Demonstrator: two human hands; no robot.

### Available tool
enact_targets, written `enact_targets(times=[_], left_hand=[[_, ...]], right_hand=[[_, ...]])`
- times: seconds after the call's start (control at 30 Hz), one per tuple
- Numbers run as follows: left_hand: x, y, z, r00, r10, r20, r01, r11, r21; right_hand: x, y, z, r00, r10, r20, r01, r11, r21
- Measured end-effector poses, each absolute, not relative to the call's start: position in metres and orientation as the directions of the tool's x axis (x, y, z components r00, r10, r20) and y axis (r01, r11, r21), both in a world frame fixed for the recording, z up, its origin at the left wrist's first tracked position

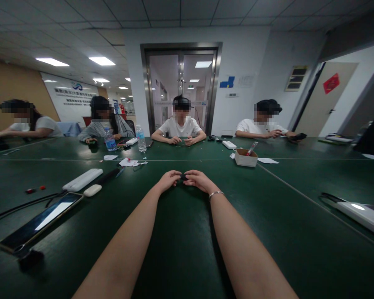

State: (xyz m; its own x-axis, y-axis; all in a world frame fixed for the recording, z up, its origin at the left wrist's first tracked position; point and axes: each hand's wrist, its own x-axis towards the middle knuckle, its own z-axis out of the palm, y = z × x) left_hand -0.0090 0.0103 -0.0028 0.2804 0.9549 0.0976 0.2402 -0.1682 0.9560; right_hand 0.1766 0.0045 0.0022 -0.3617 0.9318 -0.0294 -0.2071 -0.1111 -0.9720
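from where i stand, the wearer's two bare hands meet over the table (180, 232), on the near side of the small open box (246, 161) and to its left. the small dark piece (183, 177) sits between them; too little of it shows for me to say what it is. the left hand (169, 180) has thumb and fingers drawn to a narrow pinch at one end, and the right hand (202, 181) pinches the other, its fingers curled. i'd say a light, even hold suits so small a thing, the wrists low and steady, with a fingertip shifted aside so the eyes can check it.

the tabletop is dark green and glossy, with seams running by the box. far left of the box and nearer the wearer lie a phone (41, 223) and a white oval case (92, 190). two bottles (110, 141) stand beyond the box's left. four people sit farther off than the box, and a glass double door (180, 74) is behind it, leftward.
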Motion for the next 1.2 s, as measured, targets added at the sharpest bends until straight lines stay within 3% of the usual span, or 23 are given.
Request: enact_targets(times=[1.2], left_hand=[[-0.010,0.003,0.002,0.268,0.954,0.137,0.232,-0.202,0.952]], right_hand=[[0.177,0.005,0.003,-0.373,0.927,-0.040,-0.212,-0.127,-0.969]])
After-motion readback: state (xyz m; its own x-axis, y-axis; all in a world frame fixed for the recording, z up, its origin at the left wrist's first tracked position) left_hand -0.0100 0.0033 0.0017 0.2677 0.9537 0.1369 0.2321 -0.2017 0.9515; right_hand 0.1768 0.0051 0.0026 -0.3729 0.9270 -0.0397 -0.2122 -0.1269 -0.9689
